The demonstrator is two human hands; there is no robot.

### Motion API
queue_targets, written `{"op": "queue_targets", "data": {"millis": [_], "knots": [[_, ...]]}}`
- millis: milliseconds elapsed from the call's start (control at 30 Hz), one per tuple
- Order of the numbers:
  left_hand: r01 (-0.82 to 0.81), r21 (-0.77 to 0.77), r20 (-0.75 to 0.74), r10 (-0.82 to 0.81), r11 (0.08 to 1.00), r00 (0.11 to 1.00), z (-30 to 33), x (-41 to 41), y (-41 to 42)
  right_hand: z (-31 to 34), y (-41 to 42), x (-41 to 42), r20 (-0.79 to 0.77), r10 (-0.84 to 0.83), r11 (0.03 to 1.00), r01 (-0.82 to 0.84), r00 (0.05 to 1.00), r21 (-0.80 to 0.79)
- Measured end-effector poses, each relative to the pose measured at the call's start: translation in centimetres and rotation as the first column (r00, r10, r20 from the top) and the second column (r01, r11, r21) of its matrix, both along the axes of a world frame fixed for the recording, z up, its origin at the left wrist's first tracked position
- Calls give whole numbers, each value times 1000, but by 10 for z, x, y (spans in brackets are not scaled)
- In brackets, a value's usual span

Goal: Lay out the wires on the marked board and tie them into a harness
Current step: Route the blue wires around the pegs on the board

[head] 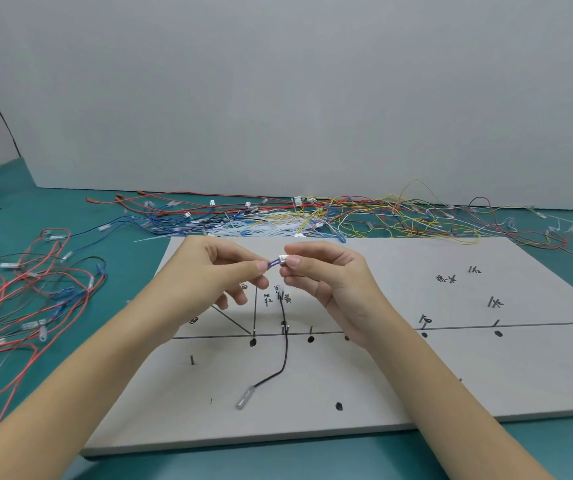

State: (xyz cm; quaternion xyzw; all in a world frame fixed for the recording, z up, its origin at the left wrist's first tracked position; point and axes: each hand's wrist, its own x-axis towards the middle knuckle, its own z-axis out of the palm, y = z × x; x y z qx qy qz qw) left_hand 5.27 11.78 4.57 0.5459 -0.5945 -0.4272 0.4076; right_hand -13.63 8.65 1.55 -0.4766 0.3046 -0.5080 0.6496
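Pinching blue wire (273, 263), both hands; board (416, 368) handwriting unreadable.

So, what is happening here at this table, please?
A person is building a wire harness. The left hand pinches short blue wires while the right hand holds their white connector, above the marked board. Only one black wire lies on the board so far. Loose wire piles wait behind.

My left hand (209, 271) pinches purple wires (272, 263); my right hand (326, 275) pinches their white connector (283, 259), above the marked board (416, 375). Black wire (285, 348) lies at six o'clock.
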Motion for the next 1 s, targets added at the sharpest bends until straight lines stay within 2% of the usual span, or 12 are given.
{"op": "queue_targets", "data": {"millis": [167,433,567,700,800,1000], "knots": [[3,3,28,-3,1000,1000,-2,-6,5,1,1,5,67,43,996,-48,997,77],[-55,-59,117,62,997,991,2,0,6,0,-3,1,12,-107,993,106,994,56],[-52,-48,173,60,997,983,0,9,10,0,-8,-5,-116,-129,989,137,985,58],[-53,-37,270,61,998,961,-11,15,17,-2,-17,-5,-255,-235,971,238,938,-21],[-76,-59,291,90,995,953,-20,21,23,-3,-24,-5,-345,-289,957,274,893,-92],[32,-62,385,-6,998,923,-28,12,27,-8,-42,9,-587,-211,976,136,781,-170]]}}
